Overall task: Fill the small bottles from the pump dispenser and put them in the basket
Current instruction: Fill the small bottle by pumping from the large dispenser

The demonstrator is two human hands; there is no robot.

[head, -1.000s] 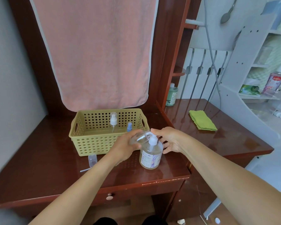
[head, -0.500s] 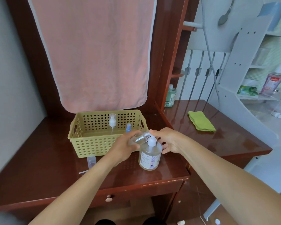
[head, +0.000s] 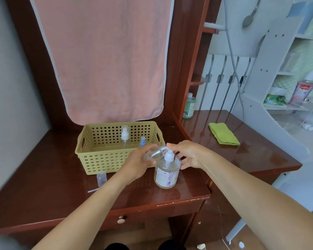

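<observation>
The clear pump dispenser [head: 167, 175] with a white pump head stands on the brown desk in front of me. My left hand [head: 139, 162] holds a small clear bottle [head: 154, 153] tilted, its open mouth against the pump nozzle. My right hand [head: 187, 156] rests on the pump head from the right, index finger over the top. The yellow perforated basket [head: 101, 160] sits just behind to the left; inside it stand a clear spray bottle [head: 125, 137] with a white top and a small blue-topped bottle [head: 142, 141].
A small clear cap [head: 101, 179] and a thin tube [head: 92, 190] lie on the desk before the basket. A pink towel [head: 105, 56] hangs behind. A green cloth [head: 223, 133] and a green bottle [head: 189, 106] lie on the right desk section; white shelving stands further right.
Both hands stay at the dispenser with the small bottle at the nozzle; only the view has shifted slightly.
</observation>
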